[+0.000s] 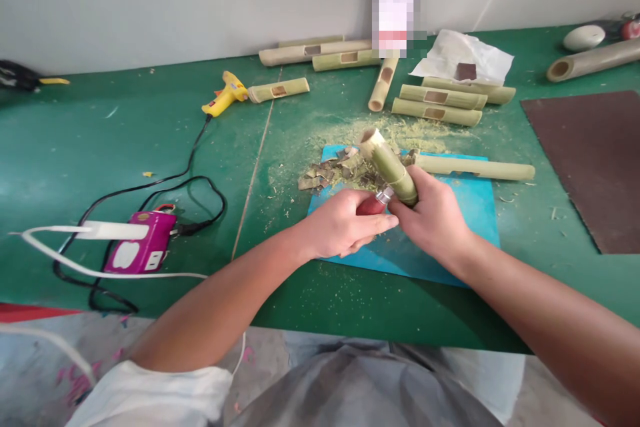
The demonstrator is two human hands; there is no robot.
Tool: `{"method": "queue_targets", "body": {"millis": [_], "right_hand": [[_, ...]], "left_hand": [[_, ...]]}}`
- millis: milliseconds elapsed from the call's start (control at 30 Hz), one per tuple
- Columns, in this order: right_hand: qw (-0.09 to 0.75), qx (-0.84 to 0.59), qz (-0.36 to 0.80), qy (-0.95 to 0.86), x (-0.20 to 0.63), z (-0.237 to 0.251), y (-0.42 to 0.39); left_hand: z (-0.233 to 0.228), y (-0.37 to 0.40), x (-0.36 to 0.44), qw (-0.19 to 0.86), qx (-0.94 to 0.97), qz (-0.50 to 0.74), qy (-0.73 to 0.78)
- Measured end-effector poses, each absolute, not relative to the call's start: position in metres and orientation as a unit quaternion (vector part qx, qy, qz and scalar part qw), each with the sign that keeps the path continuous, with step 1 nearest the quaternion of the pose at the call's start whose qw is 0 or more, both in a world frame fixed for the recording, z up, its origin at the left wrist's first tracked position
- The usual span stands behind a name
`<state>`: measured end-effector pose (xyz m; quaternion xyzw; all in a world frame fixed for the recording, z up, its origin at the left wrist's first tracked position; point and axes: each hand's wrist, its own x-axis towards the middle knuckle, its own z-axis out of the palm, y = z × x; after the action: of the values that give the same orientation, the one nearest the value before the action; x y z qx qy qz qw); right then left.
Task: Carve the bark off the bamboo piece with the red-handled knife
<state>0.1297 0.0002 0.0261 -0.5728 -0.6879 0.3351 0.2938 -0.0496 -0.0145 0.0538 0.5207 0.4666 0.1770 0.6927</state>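
My right hand (434, 217) grips a short green bamboo tube (386, 161), tilted with its open end up and away from me. My left hand (341, 223) is closed around a knife with a red handle (371, 205), and its metal collar touches the tube near my right thumb. Both hands hover over a blue cutting mat (465, 203). A pile of bamboo shavings and brown chips (334, 172) lies on the mat's far left corner. A longer bamboo tube (473, 167) rests across the mat's far edge.
Several cut bamboo tubes (436, 103) lie at the back of the green table (100, 147). A yellow glue gun (225, 95) with a black cord lies at back left, a purple power strip (143, 247) at front left, and a dark brown sheet (593, 163) at right.
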Motion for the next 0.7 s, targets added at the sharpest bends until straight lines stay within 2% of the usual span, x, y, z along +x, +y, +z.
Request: {"method": "queue_targets", "body": {"millis": [200,400,533,700], "right_hand": [[0.258,-0.512,0.481,-0.663,0.136,0.025,0.006],[0.231,-0.493,0.551,-0.632,0.138,0.024,0.007],[0.189,-0.491,0.611,-0.592,0.137,0.031,0.006],[0.202,-0.544,0.528,-0.62,0.134,0.034,0.006]], "left_hand": [[0.053,-0.008,-0.057,0.716,0.523,0.129,0.444],[0.052,-0.002,-0.063,0.783,0.48,0.081,0.386],[0.058,-0.007,-0.059,0.728,0.529,0.086,0.428],[0.054,-0.01,-0.049,0.605,0.598,0.107,0.514]]}}
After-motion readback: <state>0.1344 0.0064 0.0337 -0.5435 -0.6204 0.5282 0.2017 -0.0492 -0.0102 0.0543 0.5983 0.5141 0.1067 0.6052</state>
